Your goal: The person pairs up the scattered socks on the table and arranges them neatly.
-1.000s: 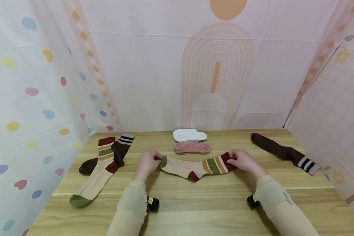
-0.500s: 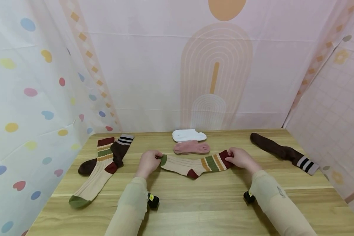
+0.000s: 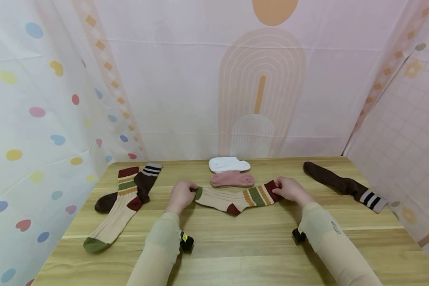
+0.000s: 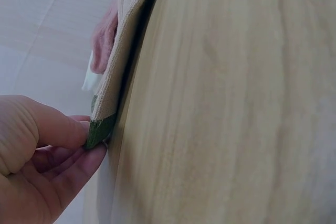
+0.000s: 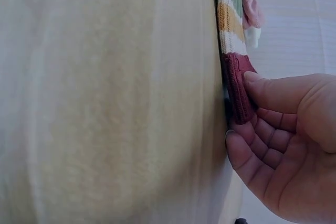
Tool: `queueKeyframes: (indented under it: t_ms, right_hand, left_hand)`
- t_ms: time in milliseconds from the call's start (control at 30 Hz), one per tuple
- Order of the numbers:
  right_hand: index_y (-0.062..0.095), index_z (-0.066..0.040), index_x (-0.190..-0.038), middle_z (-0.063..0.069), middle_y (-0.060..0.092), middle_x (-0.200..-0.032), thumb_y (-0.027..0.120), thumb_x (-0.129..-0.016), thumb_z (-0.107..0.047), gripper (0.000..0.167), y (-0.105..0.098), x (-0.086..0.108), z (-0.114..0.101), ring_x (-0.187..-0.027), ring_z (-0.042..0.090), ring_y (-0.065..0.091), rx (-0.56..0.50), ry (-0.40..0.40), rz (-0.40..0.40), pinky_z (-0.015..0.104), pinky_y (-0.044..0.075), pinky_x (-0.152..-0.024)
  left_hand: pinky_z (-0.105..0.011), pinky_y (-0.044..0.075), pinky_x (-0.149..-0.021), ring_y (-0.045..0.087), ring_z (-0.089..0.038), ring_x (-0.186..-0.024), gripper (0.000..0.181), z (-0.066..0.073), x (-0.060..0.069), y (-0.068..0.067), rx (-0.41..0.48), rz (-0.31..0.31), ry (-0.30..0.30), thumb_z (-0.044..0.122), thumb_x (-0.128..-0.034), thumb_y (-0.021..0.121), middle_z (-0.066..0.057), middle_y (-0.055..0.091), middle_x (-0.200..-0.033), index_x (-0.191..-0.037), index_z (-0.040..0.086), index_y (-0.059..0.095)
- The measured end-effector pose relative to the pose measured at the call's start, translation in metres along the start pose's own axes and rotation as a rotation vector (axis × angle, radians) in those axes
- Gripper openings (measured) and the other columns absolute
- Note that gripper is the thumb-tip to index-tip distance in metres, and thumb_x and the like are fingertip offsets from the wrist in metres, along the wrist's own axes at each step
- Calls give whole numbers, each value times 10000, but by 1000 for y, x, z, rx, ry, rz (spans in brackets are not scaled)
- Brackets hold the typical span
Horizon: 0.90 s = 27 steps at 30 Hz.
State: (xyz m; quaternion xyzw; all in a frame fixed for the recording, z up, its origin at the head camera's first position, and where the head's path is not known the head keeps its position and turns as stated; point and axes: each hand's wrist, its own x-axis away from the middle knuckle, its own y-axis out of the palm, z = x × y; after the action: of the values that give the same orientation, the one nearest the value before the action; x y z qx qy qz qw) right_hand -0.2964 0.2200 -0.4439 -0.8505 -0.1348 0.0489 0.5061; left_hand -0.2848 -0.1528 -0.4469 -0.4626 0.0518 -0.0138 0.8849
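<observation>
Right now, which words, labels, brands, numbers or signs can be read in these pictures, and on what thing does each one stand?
Right sleeve: dark lettering, too blurred to quote.
Left wrist's black device: yellow patch, any writing too small to read.
Right wrist's black device: no readable text.
Held sock: no text visible.
In all, no text can be read with certainty.

wooden table (image 3: 239,248) | dotted cloth (image 3: 66,119), left | arch-print cloth (image 3: 193,91), behind | grid-print cloth (image 3: 404,131), right

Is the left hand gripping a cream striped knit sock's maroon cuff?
No, the left hand pinches that sock's green toe; the right hand grips the cuff.
</observation>
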Motion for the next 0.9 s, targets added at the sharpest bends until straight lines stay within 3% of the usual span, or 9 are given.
queueKeyframes:
  t_ms: [367, 667, 900]
  right_hand:
    - [513, -33, -859, 63, 522, -765, 663, -944, -122, 194, -1, 4, -2, -704, 217, 504, 24, 5, 3, 357, 433, -668]
    - [589, 25, -989, 105, 616, -882, 670, -935, -120, 175, 0, 4, 3, -800, 254, 554, 33, -2, 3, 442, 480, -773]
    - [584, 34, -1016, 121, 617, -916, 659, -944, -120, 185, 0, 4, 4, -792, 249, 544, 11, 5, -9, 425, 476, -758]
  left_hand:
    - [-468, 503, -904, 645, -340, -1019, 169, -1, -1, 0, -13, 13, 21, -22, -865, 672, -156, 714, -1038, -1020, -21, 740]
    - [-471, 515, -873, 653, -324, -977, 200, -2, 5, -3, -18, 31, 51, 79, -907, 688, -158, 706, -1039, -1070, -32, 714]
    - [-478, 520, -853, 653, -324, -961, 244, -6, 12, -8, -2, 45, 40, 113, -916, 677, -174, 697, -1032, -1101, -45, 697]
